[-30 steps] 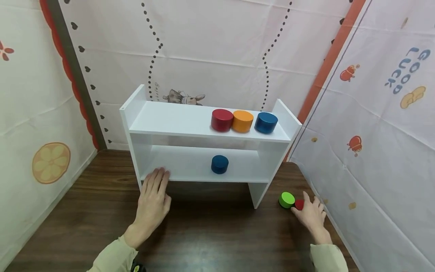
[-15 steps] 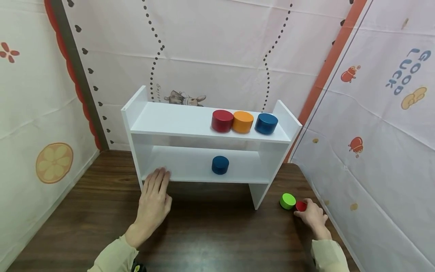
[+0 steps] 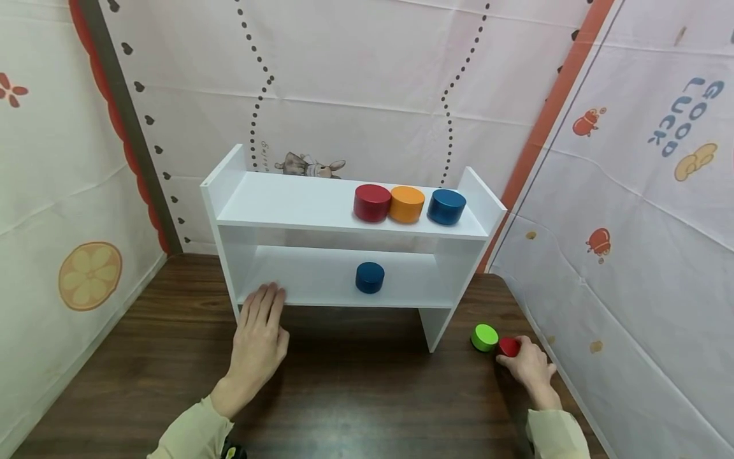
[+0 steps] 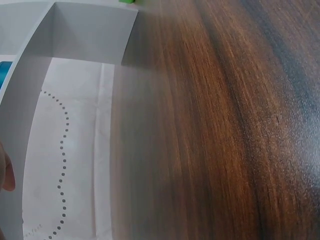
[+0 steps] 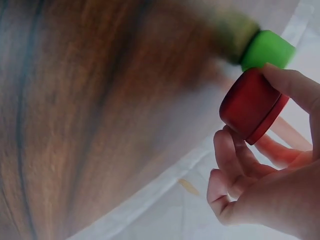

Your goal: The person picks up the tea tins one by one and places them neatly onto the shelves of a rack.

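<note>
My left hand (image 3: 257, 344) rests its extended fingers on the lower board of a white two-tier shelf (image 3: 292, 201), at its front left corner. Only a sliver of those fingers enters the left wrist view. At the right of the table, my right hand (image 3: 529, 366) pinches a small red cylinder (image 5: 252, 105) between thumb and fingers. A bright green cylinder (image 3: 484, 338) stands just left of the red one. On the upper board are another red cylinder (image 3: 372, 203), an orange cylinder (image 3: 407, 204) and a blue cylinder (image 3: 446, 206). One dark blue cylinder (image 3: 369, 278) sits on the lower board.
The dark wooden table (image 3: 355, 395) spreads in front of the shelf. Printed white cloth walls stand behind and at both sides. The right cloth wall (image 3: 631, 306) comes close to my right hand. Upright side panels (image 3: 225, 185) bound the shelf's ends.
My right hand has closed its thumb and fingers on the small red cylinder, which stays beside the green one. My left hand keeps its place on the shelf.
</note>
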Action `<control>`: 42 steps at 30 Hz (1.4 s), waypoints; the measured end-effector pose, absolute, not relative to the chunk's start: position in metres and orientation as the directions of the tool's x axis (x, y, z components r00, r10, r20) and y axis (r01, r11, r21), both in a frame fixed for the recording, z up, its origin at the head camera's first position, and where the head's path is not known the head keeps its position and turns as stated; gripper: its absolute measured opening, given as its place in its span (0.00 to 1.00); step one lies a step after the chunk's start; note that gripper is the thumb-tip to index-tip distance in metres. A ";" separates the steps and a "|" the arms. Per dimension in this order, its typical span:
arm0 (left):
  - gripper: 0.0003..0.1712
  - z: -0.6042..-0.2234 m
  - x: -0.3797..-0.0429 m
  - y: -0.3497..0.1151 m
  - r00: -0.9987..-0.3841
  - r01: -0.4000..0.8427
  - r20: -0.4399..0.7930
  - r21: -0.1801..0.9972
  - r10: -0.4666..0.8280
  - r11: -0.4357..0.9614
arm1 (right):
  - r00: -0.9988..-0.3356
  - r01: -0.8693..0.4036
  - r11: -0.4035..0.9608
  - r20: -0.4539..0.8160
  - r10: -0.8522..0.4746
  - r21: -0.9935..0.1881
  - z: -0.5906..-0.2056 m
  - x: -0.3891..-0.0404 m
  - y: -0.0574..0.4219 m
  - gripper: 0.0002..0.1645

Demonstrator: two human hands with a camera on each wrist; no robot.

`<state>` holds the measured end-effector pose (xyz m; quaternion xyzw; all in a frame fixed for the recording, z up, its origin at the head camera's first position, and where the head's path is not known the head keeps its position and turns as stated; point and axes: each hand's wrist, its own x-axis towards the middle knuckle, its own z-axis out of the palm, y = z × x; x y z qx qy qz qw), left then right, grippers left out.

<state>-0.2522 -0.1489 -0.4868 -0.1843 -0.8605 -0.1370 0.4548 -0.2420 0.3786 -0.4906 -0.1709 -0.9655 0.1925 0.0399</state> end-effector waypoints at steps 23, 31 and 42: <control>0.34 -0.488 -0.254 -0.149 -0.489 0.453 0.853 0.070 0.182 0.889 | -0.930 0.141 0.887 0.248 0.271 -0.441 -0.424 -0.236 0.341 0.40; 0.34 -0.487 -0.254 -0.148 -0.489 0.457 0.854 0.077 0.178 0.886 | -0.941 0.026 0.900 0.293 0.169 -0.435 -0.398 -0.226 0.319 0.42; 0.33 -0.487 -0.254 -0.147 -0.480 0.460 0.859 0.075 0.177 0.885 | -0.969 -0.077 0.876 0.242 0.046 -0.476 -0.364 -0.211 0.289 0.41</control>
